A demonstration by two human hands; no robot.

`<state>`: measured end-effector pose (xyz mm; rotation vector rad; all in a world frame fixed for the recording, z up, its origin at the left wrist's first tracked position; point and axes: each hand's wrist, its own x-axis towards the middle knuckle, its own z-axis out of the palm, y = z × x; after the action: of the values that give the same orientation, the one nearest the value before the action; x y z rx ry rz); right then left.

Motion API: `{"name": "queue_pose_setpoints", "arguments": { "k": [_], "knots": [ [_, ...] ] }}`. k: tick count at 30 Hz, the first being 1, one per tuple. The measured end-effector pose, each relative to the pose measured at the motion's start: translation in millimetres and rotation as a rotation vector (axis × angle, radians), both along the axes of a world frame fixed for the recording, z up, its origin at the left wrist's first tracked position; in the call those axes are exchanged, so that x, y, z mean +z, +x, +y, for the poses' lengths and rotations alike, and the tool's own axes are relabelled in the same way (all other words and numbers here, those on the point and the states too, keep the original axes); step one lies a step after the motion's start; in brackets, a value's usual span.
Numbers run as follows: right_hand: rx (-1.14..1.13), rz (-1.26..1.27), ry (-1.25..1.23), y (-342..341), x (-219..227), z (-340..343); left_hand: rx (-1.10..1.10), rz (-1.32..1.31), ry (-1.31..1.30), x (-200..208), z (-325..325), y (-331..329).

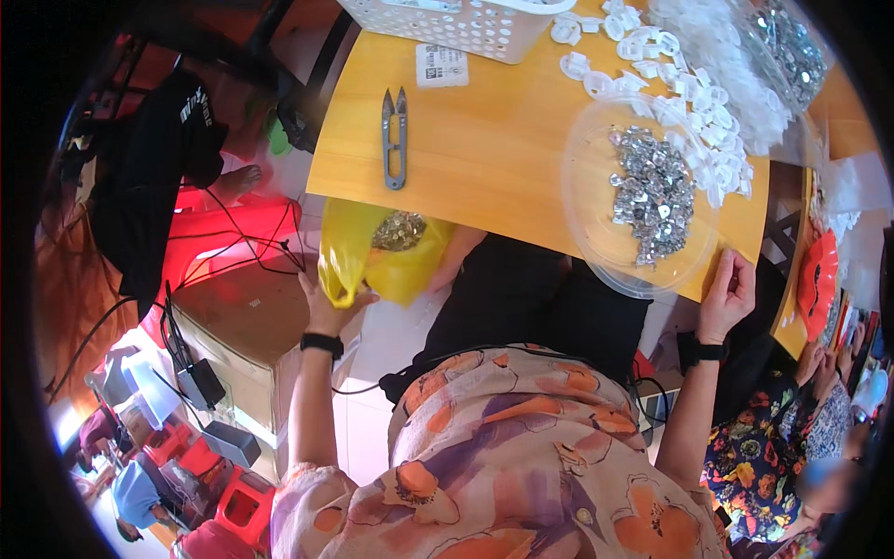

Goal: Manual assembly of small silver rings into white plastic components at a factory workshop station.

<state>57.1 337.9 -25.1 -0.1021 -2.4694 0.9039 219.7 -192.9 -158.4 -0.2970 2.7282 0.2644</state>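
At the left end of the table's near edge, my left hand (323,310) grips the upper edge of a yellow plastic bag (342,253). A heap of small shiny pieces (399,231) shows inside the bag. My right hand (730,291) rests at the table's near right corner with its fingers curled, and nothing shows in them. Just left of it, a clear round plastic bowl (589,244) juts over the near edge. Silvery, gem-like pieces (656,200) fill part of the bowl. Bare skin (456,257) shows beside the bag; whose it is I cannot tell.
Grey thread snips (395,149) lie on the wooden table (494,121), near a white label (441,65) and a white perforated basket (466,30). White plastic parts (689,93) spread behind the bowl. A cardboard box (247,307) and cables stand left. A person (768,447) sits right.
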Motion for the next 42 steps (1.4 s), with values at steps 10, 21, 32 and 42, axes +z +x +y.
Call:
{"name": "queue_pose_setpoints", "arguments": {
  "k": [10, 21, 32, 42],
  "knots": [
    [0.026, 0.026, 0.028, -2, -5, 1, 0.424, -0.050, 0.070, 82, 28, 4],
    [0.032, 0.017, 0.012, 0, -3, 4, -0.171, 0.161, 0.489, 50, 65, -75],
    [0.030, 0.036, -0.030, 0, 2, -1, 0.021, -0.278, 0.315, -39, 73, -68],
    [0.068, 0.099, -0.013, -2, 6, -6, 0.878, 0.333, 1.366, 33, 60, -5]
  ]
}}
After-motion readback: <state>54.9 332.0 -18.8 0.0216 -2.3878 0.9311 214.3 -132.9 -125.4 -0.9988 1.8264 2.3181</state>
